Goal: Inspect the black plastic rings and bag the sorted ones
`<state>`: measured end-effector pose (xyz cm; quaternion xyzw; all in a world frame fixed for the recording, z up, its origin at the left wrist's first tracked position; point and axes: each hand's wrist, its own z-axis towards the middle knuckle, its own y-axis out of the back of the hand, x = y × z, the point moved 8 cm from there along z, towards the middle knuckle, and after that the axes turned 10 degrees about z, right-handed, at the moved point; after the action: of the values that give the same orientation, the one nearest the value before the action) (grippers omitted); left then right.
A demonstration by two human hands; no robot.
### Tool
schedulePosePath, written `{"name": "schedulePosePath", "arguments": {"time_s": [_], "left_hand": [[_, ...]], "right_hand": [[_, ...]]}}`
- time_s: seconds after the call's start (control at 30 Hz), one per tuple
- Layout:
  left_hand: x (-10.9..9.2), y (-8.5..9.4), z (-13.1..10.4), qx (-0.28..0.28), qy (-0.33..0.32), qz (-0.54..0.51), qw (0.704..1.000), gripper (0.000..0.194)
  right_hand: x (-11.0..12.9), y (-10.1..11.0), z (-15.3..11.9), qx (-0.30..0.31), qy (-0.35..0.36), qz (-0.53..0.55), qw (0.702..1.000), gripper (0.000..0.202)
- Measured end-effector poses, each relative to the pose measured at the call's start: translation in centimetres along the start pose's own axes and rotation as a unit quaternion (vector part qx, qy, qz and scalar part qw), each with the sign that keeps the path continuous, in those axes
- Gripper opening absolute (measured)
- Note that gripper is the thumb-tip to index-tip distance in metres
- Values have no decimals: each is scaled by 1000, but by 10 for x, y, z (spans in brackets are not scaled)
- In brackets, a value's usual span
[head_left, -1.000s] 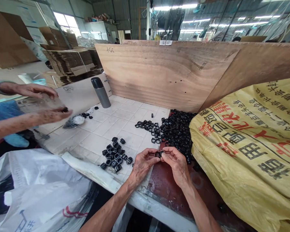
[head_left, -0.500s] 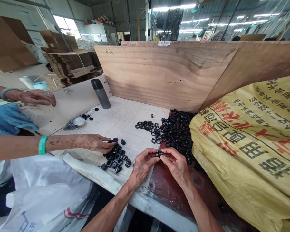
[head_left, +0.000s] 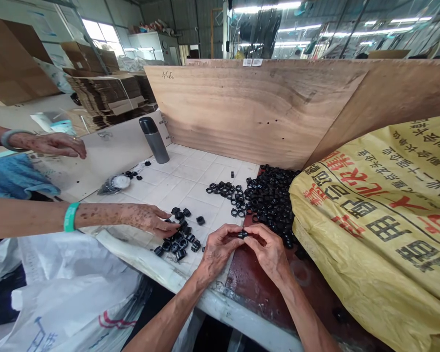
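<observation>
My left hand (head_left: 220, 245) and my right hand (head_left: 267, 247) meet over the near part of the table, both pinching one small black ring-shaped part (head_left: 243, 234) between their fingertips. Behind them spreads a large heap of black rings (head_left: 271, 195), with looser rings (head_left: 223, 189) at its left side. To the left of my left hand lies a smaller pile of black parts (head_left: 179, 242), and a co-worker's hand (head_left: 150, 220) with a green wristband reaches onto it.
A grey bottle (head_left: 154, 141) and a small plastic bag (head_left: 113, 184) stand on the white tabletop (head_left: 172, 182). Yellow sack (head_left: 374, 220) at right; wooden board (head_left: 249, 112) behind. Another person's hand (head_left: 55, 144) hovers at left, and a white sack (head_left: 69, 283) hangs below.
The co-worker's hand has shifted slightly right over the small pile, and one black part now lies apart to its right. My hands keep nearly the same position around the ring.
</observation>
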<state>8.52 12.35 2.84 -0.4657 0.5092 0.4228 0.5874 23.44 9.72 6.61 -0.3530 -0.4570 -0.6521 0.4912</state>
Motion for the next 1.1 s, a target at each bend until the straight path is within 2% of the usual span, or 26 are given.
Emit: {"name": "schedulePosePath", "arguments": {"time_s": [0.17, 0.23, 0.43, 0.5, 0.63, 0.7, 0.8, 0.9, 1.0, 1.1], "left_hand": [[2, -4, -2, 29, 63, -45, 997, 32], [3, -5, -2, 28, 67, -47, 996, 33], [-3, -2, -2, -7, -15, 18, 1000, 26], [-1, -1, -2, -4, -15, 25, 1000, 26], [5, -5, -1, 29, 38, -10, 999, 33], [5, -6, -1, 32, 42, -17, 998, 34], [3, -4, -1, 17, 23, -5, 1000, 33], [1, -1, -2, 5, -18, 39, 999, 28], [-2, -2, -3, 14, -54, 80, 995, 25], [-4, -4, -4, 25, -54, 74, 995, 25]], "right_hand": [[7, 2, 1, 3, 16, 2, 1000, 11], [3, 1, 1, 2, 3, 12, 1000, 11], [-13, 0, -3, -16, -56, 31, 998, 12], [-12, 0, -3, -16, -53, 30, 998, 12], [-7, 0, -2, -5, -30, 27, 999, 12], [-8, 0, -2, -7, -36, 33, 999, 11], [-12, -1, -2, -15, -57, 43, 997, 13], [-10, -2, -2, -15, -47, -3, 999, 17], [-2, -5, -2, 1, -25, -53, 998, 23], [2, -7, -3, 15, -22, -62, 998, 26]]}}
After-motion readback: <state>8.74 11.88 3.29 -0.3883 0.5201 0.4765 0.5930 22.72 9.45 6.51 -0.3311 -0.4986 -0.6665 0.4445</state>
